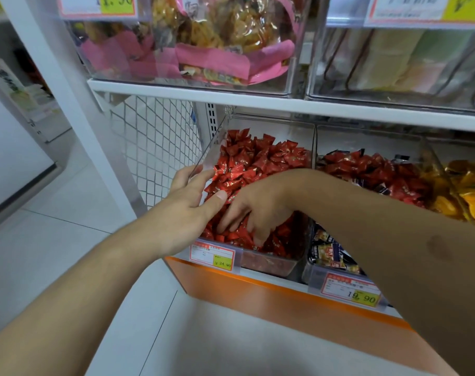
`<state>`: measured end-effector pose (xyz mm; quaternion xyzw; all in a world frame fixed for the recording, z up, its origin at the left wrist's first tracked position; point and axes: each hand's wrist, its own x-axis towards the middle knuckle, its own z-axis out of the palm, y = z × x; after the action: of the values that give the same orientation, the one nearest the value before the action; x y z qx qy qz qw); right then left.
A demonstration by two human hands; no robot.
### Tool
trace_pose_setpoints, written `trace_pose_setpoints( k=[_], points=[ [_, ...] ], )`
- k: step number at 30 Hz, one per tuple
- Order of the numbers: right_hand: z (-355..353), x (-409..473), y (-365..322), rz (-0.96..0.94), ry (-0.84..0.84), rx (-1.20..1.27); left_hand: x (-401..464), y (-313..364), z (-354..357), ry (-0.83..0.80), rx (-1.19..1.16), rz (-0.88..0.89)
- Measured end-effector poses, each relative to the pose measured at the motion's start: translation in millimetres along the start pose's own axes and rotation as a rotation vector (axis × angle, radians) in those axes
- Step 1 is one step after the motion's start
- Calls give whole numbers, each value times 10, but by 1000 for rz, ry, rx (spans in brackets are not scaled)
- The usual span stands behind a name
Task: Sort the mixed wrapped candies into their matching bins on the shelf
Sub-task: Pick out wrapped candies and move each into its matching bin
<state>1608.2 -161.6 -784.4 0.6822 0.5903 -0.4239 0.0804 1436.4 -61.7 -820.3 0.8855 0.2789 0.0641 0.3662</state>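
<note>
While both forearms reach up from the bottom of the frame, I judge the step in hand to be a search through the red-candy bin (271,263) for pieces that belong elsewhere. Nearest to me, the price tag (212,257) marked 24.90 sits on that bin's front lip, at lower centre. To do this well, I would rake the top layer lightly with spread fingers, lift only the odd wrapper, and keep the lid up so nothing spills over the front edge.

My right hand (254,211) crosses in from the right side of the frame, wrist bent down, fingers splayed and buried among the red wrapped candies (258,158). The fingertips are hidden in the pile, so I cannot tell whether they pinch a piece or just sift. My left hand (188,198) comes up from the lower left, its thumb lying against the near face of the clear flip lid (213,147) and its fingers curled behind the edge, holding the lid tilted up and open.

Just right of this bin, at centre right, the neighbouring bin (366,169) holds more red wrappers with dark blue packets (328,253) showing through its front, above a tag reading 19.90. I judge that bin to be the mixed one. Farther right lie yellow wrapped candies (464,194). Behind the left hand a white wire mesh panel (155,147) closes the shelf end. Above, across the top of the frame, the upper shelf (258,100) carries clear bins of pink-wrapped snacks (217,58).
</note>
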Motion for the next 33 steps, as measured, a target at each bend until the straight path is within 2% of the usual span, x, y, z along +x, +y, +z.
trace_pose_setpoints(
  k=[3, 8, 13, 16, 23, 27, 30, 33],
  points=[
    [-27, -11, 69, 70, 70, -137, -9, 1, 0, -2, -5, -6],
    [-111, -88, 97, 127, 127, -129, -13, 8, -7, -2, 6, -3],
    [-178, -159, 108, 139, 255, -152, -21, -8, -20, -17, 6, 7],
    [-212, -145, 139, 139, 259, -182, -22, 4, -20, -14, 6, 2],
    [-217, -130, 228, 119, 289, 35, -23, 17, -16, -15, 14, -3],
    [-220, -153, 200, 9, 297, 154, -12, 10, -22, -16, 9, -6],
    [-167, -122, 126, -74, 204, 224, -6, 14, -16, -7, 3, -9],
    [-12, 28, 100, -29, 12, 172, -11, 18, -8, 3, -12, -9]
  ],
)
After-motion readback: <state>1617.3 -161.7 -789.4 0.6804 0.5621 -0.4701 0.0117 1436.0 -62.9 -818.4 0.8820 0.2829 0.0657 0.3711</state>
